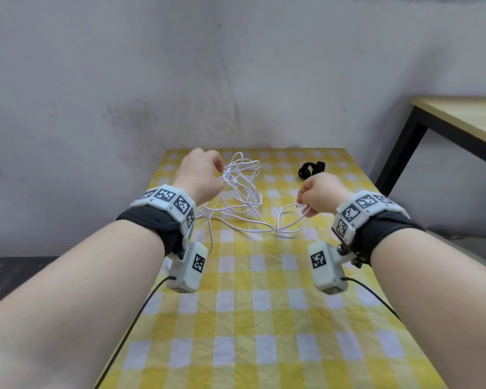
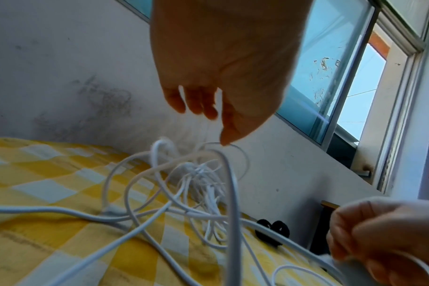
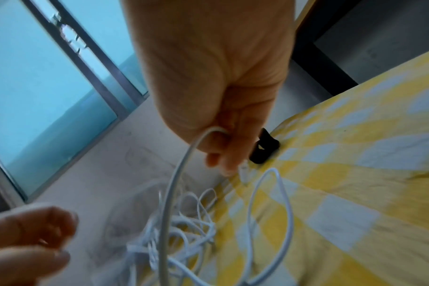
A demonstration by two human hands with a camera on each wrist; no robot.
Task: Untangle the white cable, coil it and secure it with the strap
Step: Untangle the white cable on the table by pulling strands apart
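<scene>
Cable [image 1: 242, 192] end is pinched by right hand [image 1: 320, 196]; tangle lies just beyond left hand [image 1: 201, 175], whose loose fingers are hooked through a loop

Soft, even daylight on the head view, shadows faint, forearms stretched by the wide lens. Both wrist views catch a bright window [image 2: 350, 92] (blue-tinted panes), hands backlit and orange-edged, white cable [image 3: 164, 232] smeared by motion blur.
</scene>
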